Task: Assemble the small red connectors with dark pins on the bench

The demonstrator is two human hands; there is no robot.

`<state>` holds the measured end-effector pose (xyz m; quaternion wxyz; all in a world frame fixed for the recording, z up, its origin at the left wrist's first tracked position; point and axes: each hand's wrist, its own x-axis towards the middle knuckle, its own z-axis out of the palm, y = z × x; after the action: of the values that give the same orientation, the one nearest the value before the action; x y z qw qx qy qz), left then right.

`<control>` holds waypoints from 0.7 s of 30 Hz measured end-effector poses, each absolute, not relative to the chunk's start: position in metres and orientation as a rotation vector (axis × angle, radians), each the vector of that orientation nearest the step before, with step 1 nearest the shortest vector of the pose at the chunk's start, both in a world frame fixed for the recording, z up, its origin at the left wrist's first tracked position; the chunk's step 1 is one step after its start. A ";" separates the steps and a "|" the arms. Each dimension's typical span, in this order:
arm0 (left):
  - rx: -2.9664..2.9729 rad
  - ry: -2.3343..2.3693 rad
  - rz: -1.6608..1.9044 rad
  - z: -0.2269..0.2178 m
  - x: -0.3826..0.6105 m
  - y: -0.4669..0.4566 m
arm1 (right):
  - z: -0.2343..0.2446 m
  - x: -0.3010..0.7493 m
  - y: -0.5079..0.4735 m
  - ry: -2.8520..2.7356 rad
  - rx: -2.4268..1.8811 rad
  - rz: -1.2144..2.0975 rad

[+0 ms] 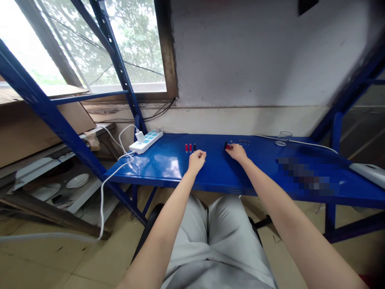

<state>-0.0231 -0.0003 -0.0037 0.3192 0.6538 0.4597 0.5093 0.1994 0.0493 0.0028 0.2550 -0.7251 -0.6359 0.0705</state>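
My left hand [197, 160] is over the blue tabletop [168, 168], its fingers closed in a pinch; whatever they hold, if anything, is too small to make out. Just beyond it stand a small red cylinder [186, 148] with a pale end, a similar red cylinder [190, 148] and a black one [194, 147]. Further right, my right hand [237, 153] has its fingertips closed on a small black-and-red piece [226, 145]. Several tiny metallic bits [244, 142] lie beyond that hand on the tabletop.
A white power strip [147, 141] with a plug and cable occupies the table's left end. At the right back stands a clear glass cup [283, 138], near a white cable. A blurred-out dark patch [306, 176] and a white device [368, 173] are further right.
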 end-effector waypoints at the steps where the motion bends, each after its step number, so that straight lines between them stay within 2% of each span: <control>1: 1.716 1.205 1.342 -0.004 -0.023 0.000 | 0.003 0.198 0.050 -1.725 -1.972 0.192; 13: 1.719 1.204 1.339 -0.005 -0.023 0.002 | -0.001 0.196 0.064 -1.724 -2.033 0.153; 21: 1.733 1.212 1.340 -0.004 -0.024 0.000 | 0.004 0.215 0.068 -1.754 -2.090 0.261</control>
<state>-0.0236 -0.0002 -0.0036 0.3134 0.6574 0.4598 0.5081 0.2154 0.0679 0.0036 0.1991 -0.7472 -0.6273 0.0932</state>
